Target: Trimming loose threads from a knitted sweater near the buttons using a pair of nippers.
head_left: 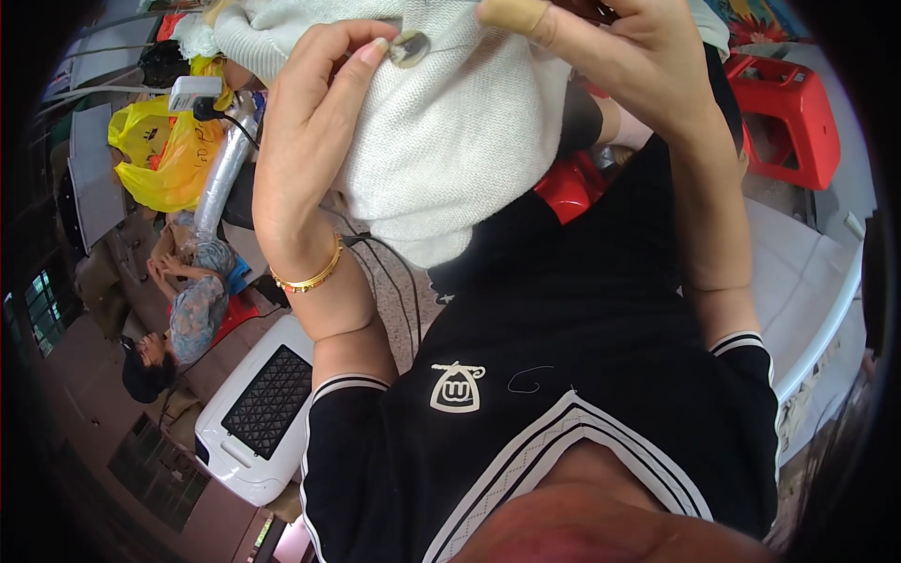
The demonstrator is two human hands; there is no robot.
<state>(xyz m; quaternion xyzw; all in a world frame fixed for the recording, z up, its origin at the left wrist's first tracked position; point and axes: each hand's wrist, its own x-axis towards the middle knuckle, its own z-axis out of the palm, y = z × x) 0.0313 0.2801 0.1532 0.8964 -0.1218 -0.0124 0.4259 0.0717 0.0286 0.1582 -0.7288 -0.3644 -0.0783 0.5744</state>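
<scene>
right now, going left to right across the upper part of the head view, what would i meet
Yellow plastic bag → left hand → round button → right hand → red plastic stool. The white knitted garment is left out, since it overlaps both hands.

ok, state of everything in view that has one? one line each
White knit garment: draped in soft folds
Button: against the garment; sewn or loose, can't tell
Left grip: pinched at the button's edge
Right grip: partly out of frame, closure unclear
Bracelet: worn
Yellow bag: crumpled
Black plug: appears seated in white block
</scene>
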